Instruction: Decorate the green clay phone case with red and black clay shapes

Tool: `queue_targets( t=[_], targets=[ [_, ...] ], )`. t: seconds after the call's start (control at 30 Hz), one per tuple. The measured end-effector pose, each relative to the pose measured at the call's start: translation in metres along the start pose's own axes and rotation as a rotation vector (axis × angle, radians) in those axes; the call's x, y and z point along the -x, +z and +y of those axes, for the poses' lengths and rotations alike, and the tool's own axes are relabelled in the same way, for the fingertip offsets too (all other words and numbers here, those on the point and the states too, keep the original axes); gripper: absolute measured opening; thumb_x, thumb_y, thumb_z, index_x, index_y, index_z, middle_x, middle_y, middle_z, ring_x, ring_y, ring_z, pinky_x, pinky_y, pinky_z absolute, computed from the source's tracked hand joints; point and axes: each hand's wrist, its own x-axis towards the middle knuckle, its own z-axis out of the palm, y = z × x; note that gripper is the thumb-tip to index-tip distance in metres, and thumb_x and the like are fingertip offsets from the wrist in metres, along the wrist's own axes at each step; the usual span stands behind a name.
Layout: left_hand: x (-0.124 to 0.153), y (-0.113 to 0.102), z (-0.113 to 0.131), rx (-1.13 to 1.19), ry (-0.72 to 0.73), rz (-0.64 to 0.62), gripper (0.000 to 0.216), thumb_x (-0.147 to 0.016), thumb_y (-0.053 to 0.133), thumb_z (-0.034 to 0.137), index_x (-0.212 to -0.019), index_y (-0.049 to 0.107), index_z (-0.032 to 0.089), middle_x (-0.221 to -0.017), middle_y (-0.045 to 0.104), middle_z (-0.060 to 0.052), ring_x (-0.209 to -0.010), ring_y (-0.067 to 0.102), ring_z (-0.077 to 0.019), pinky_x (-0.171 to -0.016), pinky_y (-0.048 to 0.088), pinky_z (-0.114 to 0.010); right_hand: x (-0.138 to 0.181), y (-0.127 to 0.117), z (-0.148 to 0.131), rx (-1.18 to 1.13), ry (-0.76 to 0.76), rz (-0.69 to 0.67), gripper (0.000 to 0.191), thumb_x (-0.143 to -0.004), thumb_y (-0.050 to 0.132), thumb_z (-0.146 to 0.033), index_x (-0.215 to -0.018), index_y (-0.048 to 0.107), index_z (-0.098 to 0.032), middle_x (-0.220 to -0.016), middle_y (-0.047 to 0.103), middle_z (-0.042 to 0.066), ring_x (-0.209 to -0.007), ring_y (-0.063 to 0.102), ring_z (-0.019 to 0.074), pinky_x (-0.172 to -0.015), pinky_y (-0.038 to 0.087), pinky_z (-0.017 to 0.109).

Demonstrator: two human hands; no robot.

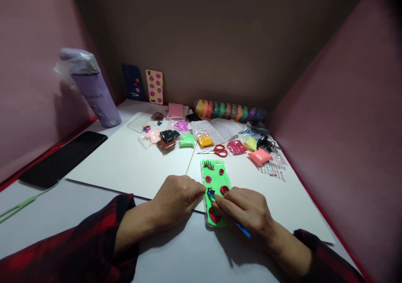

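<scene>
A phone case covered in bright green clay lies on the white board and table in front of me. Dark red flowers and round shapes decorate it, along with a small black piece near its left edge. My left hand is closed, thumb and fingertips pinched at the case's left edge beside the black piece. In a pen-like grip, my right hand holds a slim blue clay tool, whose tip touches the black piece. The right fingers partly cover the lower right of the case.
Red-handled scissors lie beyond the case among several clay packets. A black phone, a green-handled tool and a purple bottle stand or lie left. Two decorated cases lean on the back wall; clay pots lie nearby.
</scene>
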Motion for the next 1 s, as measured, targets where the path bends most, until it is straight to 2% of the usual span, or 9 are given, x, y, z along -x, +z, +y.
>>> queue_targets(
  t=[0.43, 0.63, 0.83, 1.0],
  targets=[
    [0.0002, 0.0011, -0.0008, -0.002, 0.003, 0.002, 0.023, -0.09, 0.048, 0.018, -0.082, 0.069, 0.019, -0.064, 0.067, -0.003, -0.058, 0.061, -0.0153, -0.055, 0.039, -0.023, -0.0025, -0.0009, 0.0015, 0.011, -0.049, -0.017, 0.011, -0.085, 0.063, -0.013, -0.096, 0.062, -0.014, -0.06, 0.05, -0.002, -0.056, 0.042, 0.0112, -0.052, 0.029, 0.026],
    [0.0002, 0.0003, -0.0004, 0.009, 0.003, -0.001, 0.023, -0.09, 0.047, 0.018, -0.081, 0.068, 0.019, -0.065, 0.067, -0.003, -0.06, 0.062, -0.0158, -0.055, 0.04, -0.023, 0.0002, -0.0019, 0.0015, 0.01, -0.015, 0.005, 0.018, -0.083, 0.065, -0.012, -0.101, 0.062, -0.014, -0.063, 0.057, 0.0, -0.056, 0.046, 0.0111, -0.052, 0.032, 0.025],
    [0.0002, 0.0009, -0.0006, 0.01, 0.003, -0.001, 0.024, -0.09, 0.047, 0.018, -0.079, 0.068, 0.019, -0.063, 0.067, -0.002, -0.059, 0.061, -0.0154, -0.055, 0.039, -0.023, 0.0001, -0.002, 0.0008, -0.002, 0.004, 0.052, 0.016, -0.083, 0.064, -0.011, -0.099, 0.064, -0.012, -0.062, 0.057, 0.0, -0.055, 0.05, 0.0106, -0.052, 0.035, 0.024],
    [-0.0002, 0.0008, -0.0006, 0.01, 0.007, 0.004, 0.025, -0.091, 0.047, 0.018, -0.078, 0.068, 0.019, -0.062, 0.066, -0.002, -0.058, 0.06, -0.0152, -0.055, 0.039, -0.023, 0.0026, 0.0002, 0.0016, 0.006, -0.006, 0.0, 0.016, -0.083, 0.064, -0.012, -0.099, 0.064, -0.014, -0.062, 0.055, -0.001, -0.055, 0.046, 0.0107, -0.052, 0.033, 0.025]
  ],
)
